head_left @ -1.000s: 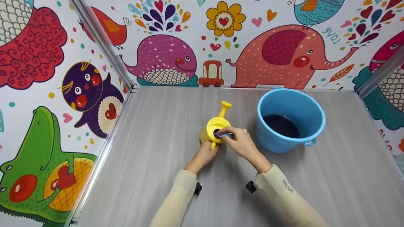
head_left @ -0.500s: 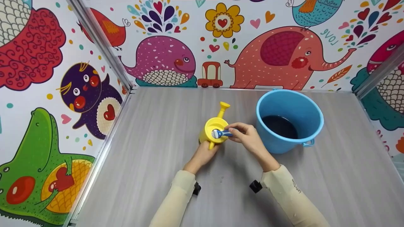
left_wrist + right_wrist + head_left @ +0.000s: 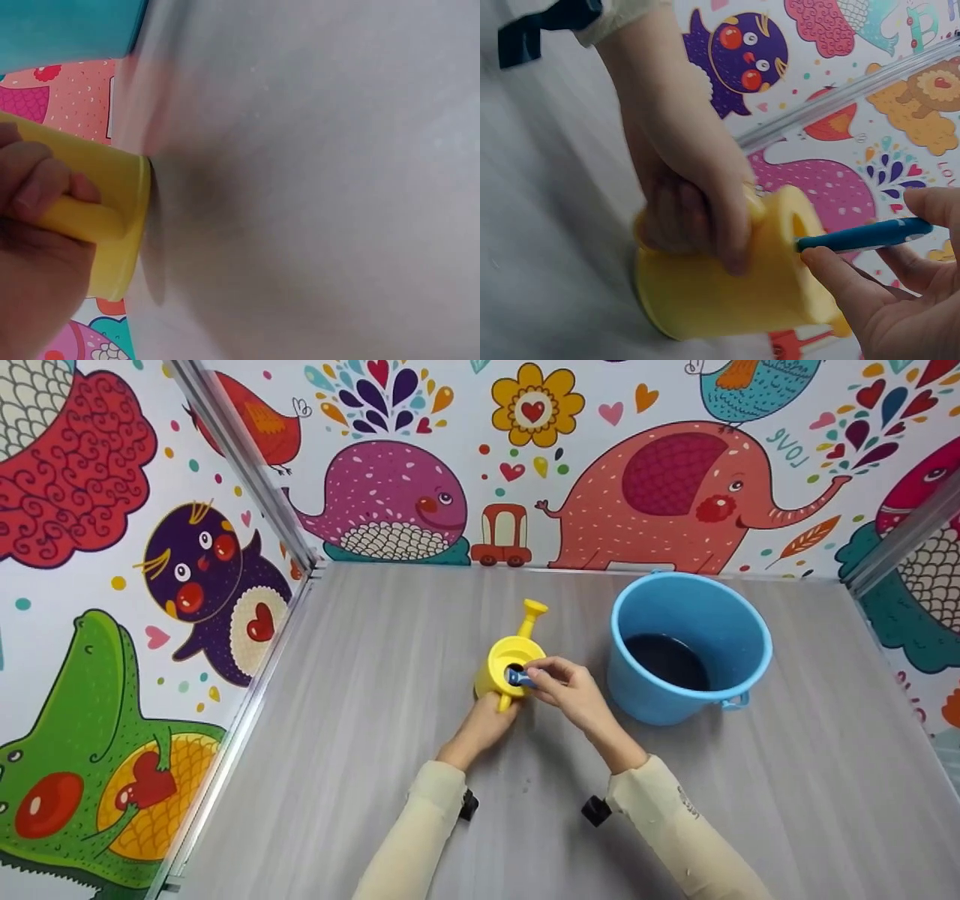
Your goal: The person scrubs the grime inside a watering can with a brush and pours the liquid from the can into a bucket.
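A yellow watering can is near the middle of the table, its spout pointing to the far side. My left hand grips its handle; in the left wrist view, curled fingers of the left hand wrap round the handle, and the base of the can is at the tabletop. My right hand pinches a blue razor between thumb and fingers, its front end in the can's top opening. In the right wrist view, the handle of the razor shows; its head is hidden inside the can.
A light blue bucket with dark liquid in the bottom stands just right of my right hand. The grey wooden table is bounded by printed panels with metal posts at the back, left and right.
The right hand drew the razor's head up out of the can's opening to the right, then moved back left and lowered its front end in again. The left hand kept its grip.
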### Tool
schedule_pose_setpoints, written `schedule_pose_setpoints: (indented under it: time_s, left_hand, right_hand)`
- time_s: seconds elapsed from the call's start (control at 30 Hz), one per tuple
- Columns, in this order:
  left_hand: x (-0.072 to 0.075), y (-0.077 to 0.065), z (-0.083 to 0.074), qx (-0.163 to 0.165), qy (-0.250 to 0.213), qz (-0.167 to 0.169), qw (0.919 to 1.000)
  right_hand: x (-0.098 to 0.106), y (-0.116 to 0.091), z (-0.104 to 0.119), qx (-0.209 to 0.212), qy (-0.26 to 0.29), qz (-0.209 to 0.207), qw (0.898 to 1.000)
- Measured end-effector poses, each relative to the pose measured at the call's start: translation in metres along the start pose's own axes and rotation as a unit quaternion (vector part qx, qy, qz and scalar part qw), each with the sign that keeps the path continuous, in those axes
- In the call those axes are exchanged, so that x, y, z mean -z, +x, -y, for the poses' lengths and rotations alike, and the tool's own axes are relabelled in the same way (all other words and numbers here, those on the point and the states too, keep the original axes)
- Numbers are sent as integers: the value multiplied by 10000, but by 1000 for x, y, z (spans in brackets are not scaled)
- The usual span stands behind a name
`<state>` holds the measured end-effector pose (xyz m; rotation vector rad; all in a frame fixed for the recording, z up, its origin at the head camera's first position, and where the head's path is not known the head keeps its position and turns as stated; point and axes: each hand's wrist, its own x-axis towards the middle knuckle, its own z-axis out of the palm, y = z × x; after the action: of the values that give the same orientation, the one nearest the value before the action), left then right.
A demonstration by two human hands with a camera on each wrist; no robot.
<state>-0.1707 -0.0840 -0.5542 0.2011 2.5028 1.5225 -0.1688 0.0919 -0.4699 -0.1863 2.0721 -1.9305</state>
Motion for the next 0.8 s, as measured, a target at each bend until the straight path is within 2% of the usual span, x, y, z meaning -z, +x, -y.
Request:
schedule_pose_setpoints:
  time_s: [0.27,0.53,0.8]
  left_hand:
    - [-1,3,-1,85,-28,-54,9999]
    - [-2,4,-1,-121,-17,-120,9999]
    - [0,3,0,-41,-266,-90,9996]
  right_hand:
    - [2,2,-1,-88,233,445,9987]
    - [7,-1,2,-111,506,709,9961]
    - [14,-9,9,-263,1097,228,9934]
